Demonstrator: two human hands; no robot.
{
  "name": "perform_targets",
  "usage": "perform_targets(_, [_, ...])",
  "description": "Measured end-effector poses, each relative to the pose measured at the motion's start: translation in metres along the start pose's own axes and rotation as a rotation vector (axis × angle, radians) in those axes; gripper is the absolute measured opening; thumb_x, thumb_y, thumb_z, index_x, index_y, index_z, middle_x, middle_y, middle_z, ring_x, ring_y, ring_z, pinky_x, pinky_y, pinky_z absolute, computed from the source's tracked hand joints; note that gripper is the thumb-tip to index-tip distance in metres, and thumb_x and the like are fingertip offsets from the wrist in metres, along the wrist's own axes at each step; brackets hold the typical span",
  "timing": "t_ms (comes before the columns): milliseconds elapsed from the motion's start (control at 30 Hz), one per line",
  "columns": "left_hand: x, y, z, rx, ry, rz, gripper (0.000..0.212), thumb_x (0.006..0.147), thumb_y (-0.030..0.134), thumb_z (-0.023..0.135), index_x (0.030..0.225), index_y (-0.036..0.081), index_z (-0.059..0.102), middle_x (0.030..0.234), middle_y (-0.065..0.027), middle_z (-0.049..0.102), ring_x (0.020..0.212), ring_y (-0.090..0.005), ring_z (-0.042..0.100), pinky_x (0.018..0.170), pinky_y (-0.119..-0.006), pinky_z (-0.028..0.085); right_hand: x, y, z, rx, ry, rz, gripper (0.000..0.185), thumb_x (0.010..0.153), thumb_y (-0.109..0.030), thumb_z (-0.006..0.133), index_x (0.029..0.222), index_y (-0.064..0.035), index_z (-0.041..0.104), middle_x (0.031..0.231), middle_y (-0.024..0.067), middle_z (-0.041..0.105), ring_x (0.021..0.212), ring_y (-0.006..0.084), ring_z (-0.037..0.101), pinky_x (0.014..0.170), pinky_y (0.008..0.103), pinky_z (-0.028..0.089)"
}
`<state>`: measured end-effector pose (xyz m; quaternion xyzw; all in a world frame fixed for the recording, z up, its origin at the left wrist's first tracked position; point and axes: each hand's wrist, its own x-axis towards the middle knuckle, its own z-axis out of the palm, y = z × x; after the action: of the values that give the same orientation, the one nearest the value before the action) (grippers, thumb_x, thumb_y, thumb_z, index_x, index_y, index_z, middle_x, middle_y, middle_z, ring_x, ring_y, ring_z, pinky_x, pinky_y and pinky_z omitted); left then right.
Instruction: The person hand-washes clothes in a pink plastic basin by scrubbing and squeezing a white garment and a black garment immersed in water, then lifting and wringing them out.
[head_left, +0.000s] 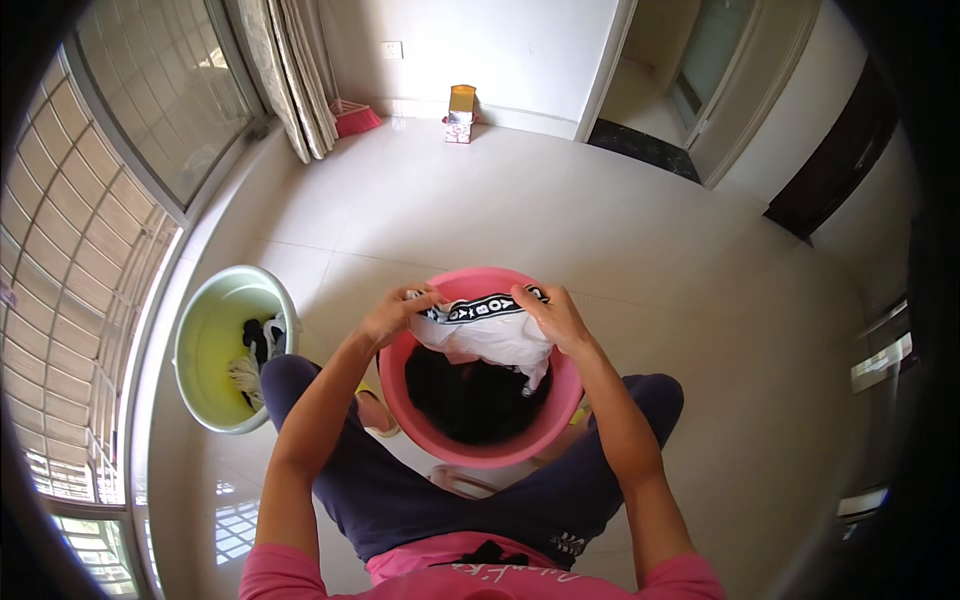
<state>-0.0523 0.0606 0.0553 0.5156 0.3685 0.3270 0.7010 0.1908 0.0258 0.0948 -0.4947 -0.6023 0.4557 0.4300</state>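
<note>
A white garment (480, 334) with a black lettered elastic waistband hangs stretched between my hands, over the far half of a pink basin (480, 457). My left hand (394, 313) grips the left end of the band. At the opposite end, my right hand (553, 315) pinches it with the thumb on top. The garment's lower right part droops toward dark contents (472, 397) in the basin, which look like black cloth, perhaps in water; I cannot tell. The basin stands on the floor between my knees.
Left of my knee, a pale green bucket (206, 345) holds several dark and light clothes (259, 352). A red broom (356, 118) and a small open box (461, 116) rest by the far wall. The barred window (75, 262) runs along the left; a doorway (645, 146) is far right.
</note>
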Motion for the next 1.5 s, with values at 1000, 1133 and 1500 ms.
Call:
perform_targets(1000, [0.007,-0.032,0.042,-0.763,0.339,-0.053,0.029,0.086,0.030,0.040,0.103,0.007,0.045,0.095,-0.0062,0.052,0.091,-0.0186,0.050,0.083,-0.035,0.041,0.016,0.016,0.024,0.305,0.022,0.084,0.037,0.064,0.003,0.038,0.101,0.0000,0.046,0.098,0.0053,0.052,0.081,0.0113,0.050,0.073,0.0218,0.039])
perform_targets(1133, [0.028,-0.058,0.046,-1.024,0.215,-0.122,0.031,0.088,0.034,0.032,0.086,0.008,0.051,0.082,-0.0054,0.055,0.078,-0.0189,0.052,0.077,-0.035,0.042,0.000,0.023,0.058,-0.233,-0.029,-0.360,0.034,0.065,-0.004,0.045,0.099,-0.0026,0.049,0.093,0.0089,0.052,0.080,0.0184,0.053,0.068,0.0254,0.042])
perform_targets(1500, [0.019,-0.035,0.084,-0.794,0.377,-0.292,0.028,0.081,0.030,0.049,0.065,0.006,0.050,0.061,-0.0056,0.052,0.050,-0.0176,0.050,0.045,-0.035,0.043,0.005,0.048,0.072,-0.733,0.173,-0.417,0.022,0.077,-0.021,0.051,0.063,-0.0049,0.047,0.056,0.0141,0.049,0.049,0.0317,0.048,0.044,0.0385,0.038])
